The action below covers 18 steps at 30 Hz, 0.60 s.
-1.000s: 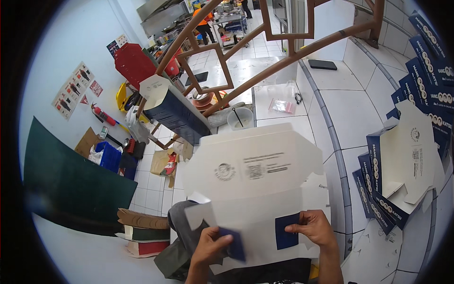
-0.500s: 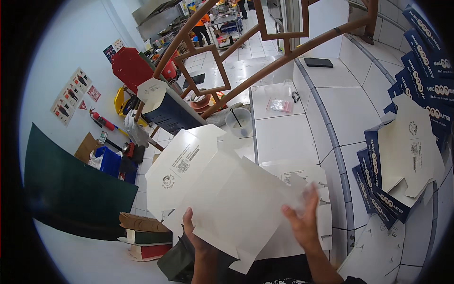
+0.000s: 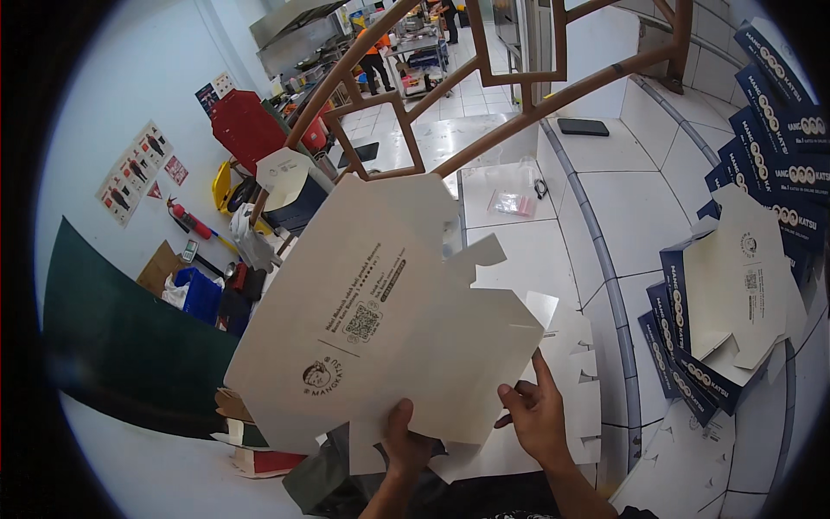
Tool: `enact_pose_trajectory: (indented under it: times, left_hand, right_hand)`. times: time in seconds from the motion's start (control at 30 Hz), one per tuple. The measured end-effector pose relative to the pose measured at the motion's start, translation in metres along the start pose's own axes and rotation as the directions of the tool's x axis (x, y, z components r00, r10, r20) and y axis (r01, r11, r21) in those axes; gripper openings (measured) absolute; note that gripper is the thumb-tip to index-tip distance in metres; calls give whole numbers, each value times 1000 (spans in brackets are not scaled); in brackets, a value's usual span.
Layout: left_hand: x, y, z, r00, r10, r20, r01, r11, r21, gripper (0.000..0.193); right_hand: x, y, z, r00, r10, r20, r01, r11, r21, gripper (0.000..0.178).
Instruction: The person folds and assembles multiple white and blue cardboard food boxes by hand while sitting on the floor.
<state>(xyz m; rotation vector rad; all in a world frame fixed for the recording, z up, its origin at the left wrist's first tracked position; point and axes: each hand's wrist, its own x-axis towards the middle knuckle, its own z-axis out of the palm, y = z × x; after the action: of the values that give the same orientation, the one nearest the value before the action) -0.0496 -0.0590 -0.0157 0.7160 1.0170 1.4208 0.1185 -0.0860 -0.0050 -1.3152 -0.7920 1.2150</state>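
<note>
A white die-cut cardboard box blank (image 3: pixel 415 285), partly creased, is held up in front of me, tilted, with dark print and a square code on its face. My left hand (image 3: pixel 406 441) grips its near edge, thumb on the printed side and fingers mostly hidden behind. At the right edge, my right hand (image 3: pixel 538 415) has its thumb and index finger on the card. Beneath it lie flat white box blanks (image 3: pixel 575 389) with slotted edges. To the right, a folded open box (image 3: pixel 718 320), cream inside and dark blue outside, rests on other blue boxes.
Stacked dark blue boxes (image 3: pixel 778 130) rise at the right on tiled steps. A brown metal railing (image 3: pixel 553 95) crosses ahead. A black phone (image 3: pixel 584 127) and a small clear bag (image 3: pixel 513 203) lie on the tiles. Another blue box (image 3: pixel 294 186) stands left of the railing. People work far off.
The blank has been raised and turned, bringing its printed face closer and more upright. My right hand has moved slightly down and left onto its edge; my left hand has shifted right.
</note>
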Motion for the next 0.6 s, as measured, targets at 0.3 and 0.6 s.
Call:
enact_pose_trajectory:
  times: [0.3, 0.6]
  left_hand:
    - [22, 17, 31, 985, -52, -164, -9, 937, -350, 39]
    - [10, 10, 36, 982, 43, -183, -97, 950, -297, 30]
  right_hand:
    - [-16, -8, 7, 831, -401, 386, 514, 818, -257, 46]
    - [-4, 1, 15, 883, -457, 106, 459, 794, -399, 48]
